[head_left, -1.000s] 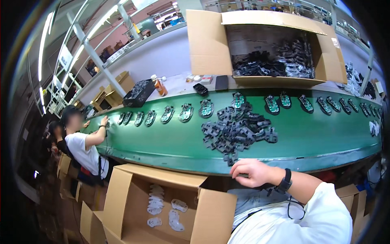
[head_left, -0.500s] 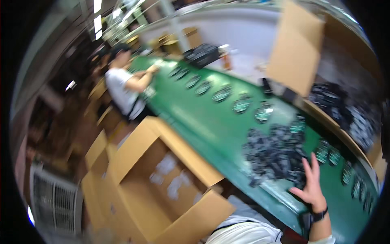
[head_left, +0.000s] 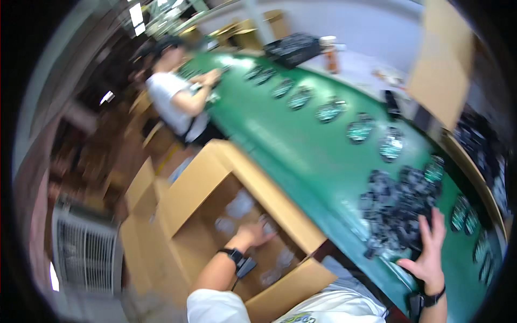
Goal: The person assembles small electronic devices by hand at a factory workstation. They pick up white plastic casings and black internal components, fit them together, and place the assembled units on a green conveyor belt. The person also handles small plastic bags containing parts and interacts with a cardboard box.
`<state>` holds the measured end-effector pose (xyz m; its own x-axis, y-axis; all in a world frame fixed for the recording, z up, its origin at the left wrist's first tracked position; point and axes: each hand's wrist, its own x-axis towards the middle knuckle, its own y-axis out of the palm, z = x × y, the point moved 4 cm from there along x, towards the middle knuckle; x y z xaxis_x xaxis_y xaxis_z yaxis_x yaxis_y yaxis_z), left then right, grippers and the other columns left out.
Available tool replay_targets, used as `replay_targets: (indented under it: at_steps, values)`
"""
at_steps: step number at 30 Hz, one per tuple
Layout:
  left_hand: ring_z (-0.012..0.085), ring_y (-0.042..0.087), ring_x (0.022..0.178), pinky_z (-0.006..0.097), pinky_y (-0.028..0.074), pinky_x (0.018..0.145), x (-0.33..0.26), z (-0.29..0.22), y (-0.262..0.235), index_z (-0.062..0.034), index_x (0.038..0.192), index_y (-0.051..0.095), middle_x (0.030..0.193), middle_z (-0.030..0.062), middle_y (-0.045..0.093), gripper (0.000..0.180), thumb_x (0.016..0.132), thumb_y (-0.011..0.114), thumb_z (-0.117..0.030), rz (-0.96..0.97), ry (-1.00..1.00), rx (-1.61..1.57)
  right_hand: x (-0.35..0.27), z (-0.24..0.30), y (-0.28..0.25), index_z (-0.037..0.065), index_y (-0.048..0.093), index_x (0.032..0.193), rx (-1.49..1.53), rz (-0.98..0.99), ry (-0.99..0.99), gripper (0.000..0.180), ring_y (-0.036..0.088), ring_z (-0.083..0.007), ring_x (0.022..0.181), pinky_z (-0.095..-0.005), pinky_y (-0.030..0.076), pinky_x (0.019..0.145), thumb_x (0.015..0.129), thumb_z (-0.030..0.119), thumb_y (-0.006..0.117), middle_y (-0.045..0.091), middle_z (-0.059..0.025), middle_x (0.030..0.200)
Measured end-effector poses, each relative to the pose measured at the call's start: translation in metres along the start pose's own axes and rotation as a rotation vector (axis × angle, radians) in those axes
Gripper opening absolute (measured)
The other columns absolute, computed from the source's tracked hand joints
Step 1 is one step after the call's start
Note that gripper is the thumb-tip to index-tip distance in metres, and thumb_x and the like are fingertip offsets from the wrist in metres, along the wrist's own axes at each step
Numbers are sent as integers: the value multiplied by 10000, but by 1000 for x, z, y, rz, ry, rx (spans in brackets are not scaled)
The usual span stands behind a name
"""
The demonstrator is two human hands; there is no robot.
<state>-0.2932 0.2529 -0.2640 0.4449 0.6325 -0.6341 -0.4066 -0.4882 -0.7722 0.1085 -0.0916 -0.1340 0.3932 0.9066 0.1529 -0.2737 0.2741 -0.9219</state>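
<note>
My left hand [head_left: 252, 236] is down inside an open cardboard box [head_left: 200, 205], its fingers stretched toward a small translucent whitish piece [head_left: 266, 222]; whether they touch it I cannot tell. More such translucent pieces [head_left: 240, 204] lie scattered on the box bottom. On the green work surface, my right hand [head_left: 431, 250] is open with fingers spread, beside a heap of small black parts [head_left: 396, 212]. Nothing shows in its grip. Along the surface runs a row of oval dark-rimmed pieces with shiny green middles [head_left: 391, 144].
A person in a white shirt [head_left: 175, 94] works at the far left of the green surface [head_left: 285, 145]. Behind it stand a black bin [head_left: 293, 49] and an orange-brown bottle [head_left: 330, 56]. A large carton [head_left: 444, 64] with black parts rises at right. A grey grilled unit [head_left: 86, 250] stands lower left.
My left arm has come into view and reached into the cardboard box. The view has shifted, so the surface sits further right. My right hand stays spread by the black heap.
</note>
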Motion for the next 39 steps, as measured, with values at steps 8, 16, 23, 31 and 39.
replay_targets:
  at_steps: [8,16,23,31,39]
  values:
    - [331,556,1304,464,467,1053,104,-21,82,-165,1425,561,1436,127,582,639,914,580,-548,-102,182,-42,-5,20,16,237,440,1536,86,15,103,1081,144,-606,1462,-819,136,1070,660,783,758,161,-314,1623]
    - [350,616,1212,453,502,986,109,3,101,-129,1331,631,1325,163,648,528,911,610,-449,-172,8,-258,49,64,56,229,371,1563,120,-21,108,1005,79,-585,1484,-812,125,1090,742,656,764,129,-314,1626]
    - [407,661,1099,481,527,917,113,77,187,-94,1260,669,1203,202,700,457,888,648,-359,-262,32,-701,15,134,55,260,515,1470,121,138,-605,704,282,-340,1512,-632,202,1192,812,393,728,401,-101,1588]
    - [409,693,1008,478,559,844,56,58,143,-102,1242,687,1131,240,712,430,841,662,-253,-321,15,-479,27,104,62,65,545,1408,318,14,-667,506,549,-296,1323,-452,454,1097,946,221,679,583,-109,1422]
    - [284,703,1036,426,582,909,-125,77,-54,70,1241,619,1136,201,702,558,725,679,-134,-150,200,-1346,-24,-24,0,-11,656,1195,467,-457,123,284,678,-292,939,-364,552,826,914,35,649,685,-181,1054]
